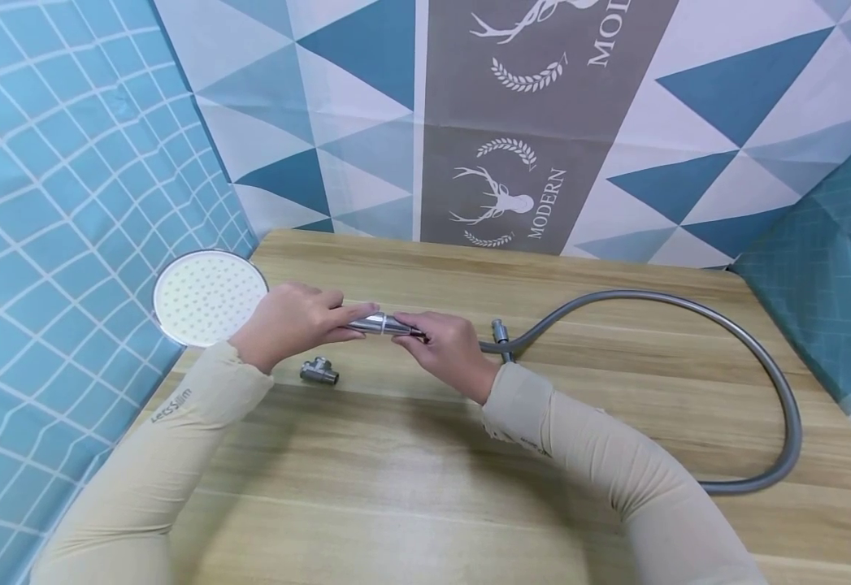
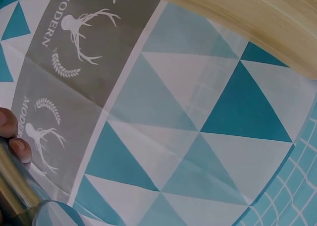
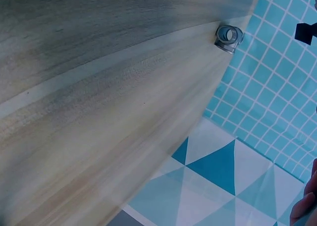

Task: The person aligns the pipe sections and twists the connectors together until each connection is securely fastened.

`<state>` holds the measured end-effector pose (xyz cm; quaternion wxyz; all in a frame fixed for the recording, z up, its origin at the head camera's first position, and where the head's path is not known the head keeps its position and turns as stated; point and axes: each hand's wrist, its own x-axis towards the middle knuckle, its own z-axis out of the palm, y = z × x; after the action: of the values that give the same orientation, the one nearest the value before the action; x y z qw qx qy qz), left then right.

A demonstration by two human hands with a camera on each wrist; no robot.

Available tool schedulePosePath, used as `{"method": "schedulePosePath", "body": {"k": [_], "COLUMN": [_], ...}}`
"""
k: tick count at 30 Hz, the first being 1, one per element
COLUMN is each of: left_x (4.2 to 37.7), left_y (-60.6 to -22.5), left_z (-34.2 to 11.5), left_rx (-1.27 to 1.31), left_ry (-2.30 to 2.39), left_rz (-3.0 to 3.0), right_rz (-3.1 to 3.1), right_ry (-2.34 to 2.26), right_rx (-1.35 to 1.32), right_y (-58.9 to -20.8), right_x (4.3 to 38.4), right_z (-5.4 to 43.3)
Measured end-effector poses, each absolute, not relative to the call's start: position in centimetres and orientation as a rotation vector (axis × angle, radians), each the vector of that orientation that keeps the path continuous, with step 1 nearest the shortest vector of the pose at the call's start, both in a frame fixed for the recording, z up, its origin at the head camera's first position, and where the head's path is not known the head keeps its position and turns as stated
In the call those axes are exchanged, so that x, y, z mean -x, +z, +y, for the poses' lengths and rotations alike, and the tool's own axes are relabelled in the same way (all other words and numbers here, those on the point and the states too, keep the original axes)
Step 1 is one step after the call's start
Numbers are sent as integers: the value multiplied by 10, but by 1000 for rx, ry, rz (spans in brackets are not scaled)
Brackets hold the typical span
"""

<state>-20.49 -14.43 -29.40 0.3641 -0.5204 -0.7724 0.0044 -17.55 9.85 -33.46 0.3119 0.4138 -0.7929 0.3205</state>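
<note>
A round shower head (image 1: pixel 209 296) with a pale nozzle face is at the left in the head view. My left hand (image 1: pixel 297 317) grips its chrome handle (image 1: pixel 375 323). At the handle's other end, my right hand (image 1: pixel 450 345) pinches the end piece where the grey shower hose (image 1: pixel 688 301) joins; the fingers partly hide that joint. The handle is held above the table. Fingertips (image 2: pixel 19 149) and a shiny chrome part (image 2: pixel 22 186) show at the lower left of the left wrist view. In the right wrist view only a few fingers (image 3: pixel 304 206) appear at the edge.
A small chrome tee fitting (image 1: pixel 319 371) lies on the wooden table (image 1: pixel 396 487) below my left hand. Another chrome fitting (image 1: pixel 500 333) lies against the hose, which loops across the table's right side. Tile-patterned sheets (image 1: pixel 67 203) stand around the table's sides.
</note>
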Motion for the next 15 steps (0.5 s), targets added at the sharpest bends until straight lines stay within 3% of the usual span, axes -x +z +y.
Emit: {"method": "schedulePosePath", "body": {"k": [15], "left_x": [205], "left_y": [-293], "left_z": [-147], "left_rx": [1347], "left_ry": [-3], "left_rz": [-1969], "right_rz": [-2110], "right_ry": [845], "right_rx": [-1097], "right_y": [-334], "right_x": [179], "right_z": [97]}}
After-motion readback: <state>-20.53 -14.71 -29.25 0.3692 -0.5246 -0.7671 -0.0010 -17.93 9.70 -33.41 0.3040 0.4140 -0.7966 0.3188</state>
